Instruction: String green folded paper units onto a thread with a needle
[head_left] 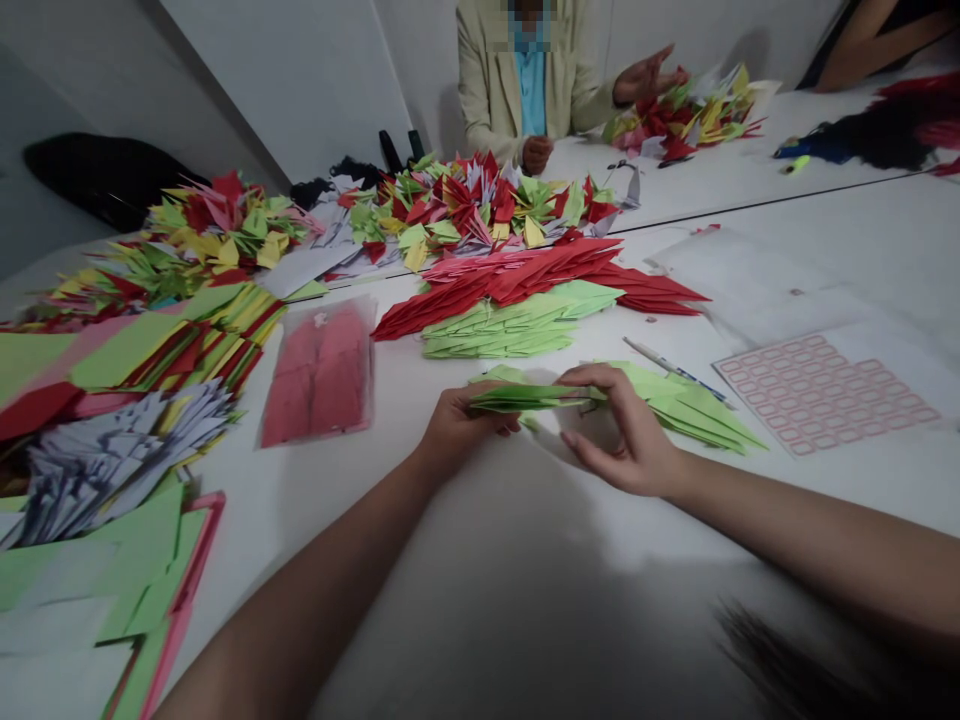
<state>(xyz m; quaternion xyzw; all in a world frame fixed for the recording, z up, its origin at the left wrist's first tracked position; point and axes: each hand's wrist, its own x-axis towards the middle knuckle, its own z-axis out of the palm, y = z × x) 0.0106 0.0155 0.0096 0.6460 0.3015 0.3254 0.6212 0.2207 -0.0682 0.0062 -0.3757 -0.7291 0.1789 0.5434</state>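
A small stack of folded green paper pieces (529,398) is raised just above the white table. My left hand (461,430) grips its left end, fingers wrapped beneath. At the stack's right end, my right hand (628,435) touches the edge with its fingertips, the thumb held well apart below. Behind the right hand lies a fan of green folded papers (697,405). Farther back sits a row of green folded papers (510,320), with red folded papers (525,270) piled against it.
To the left lie a clear packet of pink paper (319,370), white folded strips (127,450) and green sheets (142,570). A pen (675,370) and a label sheet (817,390) are at right. Multicoloured paper heaps (480,205) line the back, where a person (525,80) sits.
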